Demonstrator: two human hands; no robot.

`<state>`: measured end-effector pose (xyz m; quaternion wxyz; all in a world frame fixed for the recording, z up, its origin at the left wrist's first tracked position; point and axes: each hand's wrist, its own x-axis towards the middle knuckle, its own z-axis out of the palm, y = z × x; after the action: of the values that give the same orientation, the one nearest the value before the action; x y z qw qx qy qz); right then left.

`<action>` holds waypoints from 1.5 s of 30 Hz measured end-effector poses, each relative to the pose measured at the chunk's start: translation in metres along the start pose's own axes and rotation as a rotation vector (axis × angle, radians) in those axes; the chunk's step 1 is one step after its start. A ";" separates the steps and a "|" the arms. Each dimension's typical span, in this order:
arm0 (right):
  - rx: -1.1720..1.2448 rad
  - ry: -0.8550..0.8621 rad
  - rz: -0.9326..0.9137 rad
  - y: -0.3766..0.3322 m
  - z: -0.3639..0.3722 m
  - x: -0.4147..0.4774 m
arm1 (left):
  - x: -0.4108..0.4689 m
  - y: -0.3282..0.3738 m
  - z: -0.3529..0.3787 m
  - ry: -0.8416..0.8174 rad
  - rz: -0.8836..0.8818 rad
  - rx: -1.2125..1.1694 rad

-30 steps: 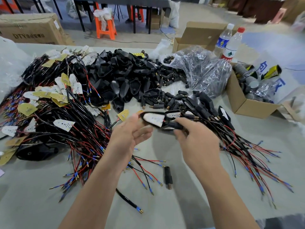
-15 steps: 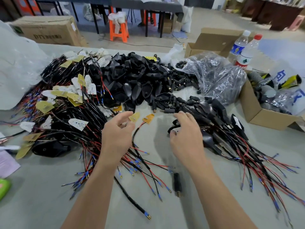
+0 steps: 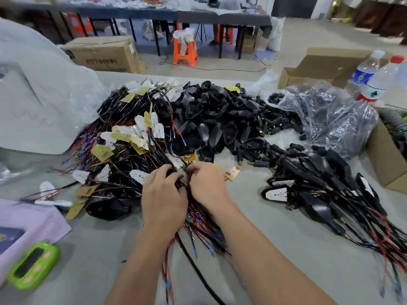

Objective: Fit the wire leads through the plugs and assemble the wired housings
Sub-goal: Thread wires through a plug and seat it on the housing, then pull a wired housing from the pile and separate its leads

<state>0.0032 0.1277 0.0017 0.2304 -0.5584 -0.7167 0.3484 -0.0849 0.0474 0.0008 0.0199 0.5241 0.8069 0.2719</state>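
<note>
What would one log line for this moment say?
stage: pulling wires from tangle | left hand: grips wire leads | right hand: grips wire leads | black housings: piled behind, untouched

At the centre of the frame the left hand [image 3: 164, 201] and the right hand [image 3: 208, 186] are seen side by side, their fingers curled into a tangle of red and black wire leads [image 3: 199, 225] spread on the grey worktop [image 3: 286, 249]. A heap of black housings [image 3: 215, 119] is piled above the hands, with small black plugs [image 3: 275, 122] scattered to its right beside a crumpled plastic bag [image 3: 330, 111]. Wired housings [image 3: 319, 190] are laid at the right. Two bottles [image 3: 363, 73] are stood at the upper right, and a green device [image 3: 33, 265] is seen at the lower left.
</note>
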 end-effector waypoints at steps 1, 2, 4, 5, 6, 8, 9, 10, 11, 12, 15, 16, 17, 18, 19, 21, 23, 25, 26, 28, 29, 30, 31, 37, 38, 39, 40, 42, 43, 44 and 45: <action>-0.058 0.084 0.055 0.003 -0.001 0.004 | -0.002 -0.001 0.001 -0.003 0.028 0.031; -0.150 0.178 0.121 0.007 -0.001 0.008 | -0.003 0.000 0.001 -0.002 0.055 0.042; -0.291 0.206 0.268 0.013 0.000 0.011 | -0.003 0.004 0.005 -0.010 0.118 0.018; -0.317 0.131 0.320 0.014 0.002 0.012 | -0.002 0.007 0.008 -0.029 0.138 -0.004; -0.311 0.058 0.344 0.016 0.006 0.013 | 0.000 0.010 0.010 -0.062 0.139 -0.026; -0.204 0.047 0.337 0.017 0.002 0.011 | 0.003 0.011 0.014 -0.111 0.128 -0.044; -0.093 0.111 0.300 0.016 -0.006 0.011 | 0.004 0.008 0.017 -0.113 0.133 -0.015; 0.040 0.204 0.250 0.014 -0.017 0.011 | 0.005 0.004 0.018 -0.114 0.145 0.028; 0.198 0.295 0.198 0.012 -0.030 0.014 | 0.006 0.001 0.020 -0.121 0.160 0.062; 0.386 0.372 0.166 0.009 -0.047 0.018 | 0.006 -0.001 0.021 -0.124 0.162 0.077; 0.935 0.450 0.197 0.002 -0.105 0.032 | 0.006 0.009 0.023 -0.128 0.117 0.114; 1.011 0.421 0.191 0.002 -0.121 0.036 | 0.007 0.017 0.023 -0.101 0.088 0.087; 1.045 0.374 0.181 0.004 -0.133 0.037 | 0.006 0.027 0.020 -0.067 0.052 -0.012; 1.069 0.325 0.172 0.005 -0.141 0.037 | 0.004 0.039 0.016 -0.069 0.009 -0.211; 1.104 0.287 0.168 0.008 -0.146 0.037 | 0.004 0.053 0.012 -0.146 -0.044 -0.480; 1.198 0.261 0.183 0.013 -0.153 0.036 | 0.001 0.084 0.011 -0.405 -0.103 -0.939; 1.303 0.306 0.209 0.016 -0.164 0.037 | -0.003 0.106 0.017 -0.479 -0.126 -1.020; 1.365 0.320 0.203 0.023 -0.176 0.036 | -0.005 0.114 0.023 -0.450 -0.182 -1.003; 1.338 0.292 0.188 0.029 -0.180 0.034 | -0.006 0.113 0.028 -0.425 -0.218 -0.995; 1.092 0.141 0.126 0.043 -0.180 0.023 | -0.007 0.111 0.034 -0.386 -0.288 -0.997; 0.937 0.027 0.090 0.050 -0.175 0.015 | -0.006 0.111 0.035 -0.379 -0.301 -1.002; 0.817 -0.078 0.063 0.057 -0.168 0.006 | -0.004 0.112 0.036 -0.394 -0.294 -0.989; 0.746 -0.140 0.046 0.062 -0.160 -0.003 | -0.003 0.113 0.038 -0.429 -0.271 -0.968; 0.716 0.092 0.066 0.081 -0.155 -0.022 | 0.013 0.086 0.035 -0.612 -0.084 -0.760; 0.751 0.149 0.056 0.080 -0.159 -0.020 | 0.023 0.076 0.032 -0.559 -0.084 -0.684; 0.788 0.195 0.041 0.079 -0.164 -0.019 | 0.034 0.067 0.032 -0.484 -0.086 -0.600; 0.808 0.224 0.025 0.078 -0.169 -0.018 | 0.044 0.062 0.031 -0.389 -0.084 -0.514; 0.783 0.226 -0.003 0.072 -0.175 -0.020 | 0.062 0.059 0.033 -0.203 -0.068 -0.303; 0.749 0.200 -0.011 0.069 -0.175 -0.021 | 0.070 0.060 0.038 -0.124 -0.052 -0.178; 0.716 0.169 -0.016 0.065 -0.174 -0.023 | 0.077 0.061 0.044 -0.092 -0.037 -0.072; 0.697 0.138 -0.020 0.061 -0.171 -0.026 | 0.084 0.062 0.049 -0.103 -0.034 0.038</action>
<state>0.1717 0.1522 0.0684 0.4583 -0.4614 -0.5430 0.5313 -0.0547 0.1587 0.0085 0.0560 0.5239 0.8186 0.2286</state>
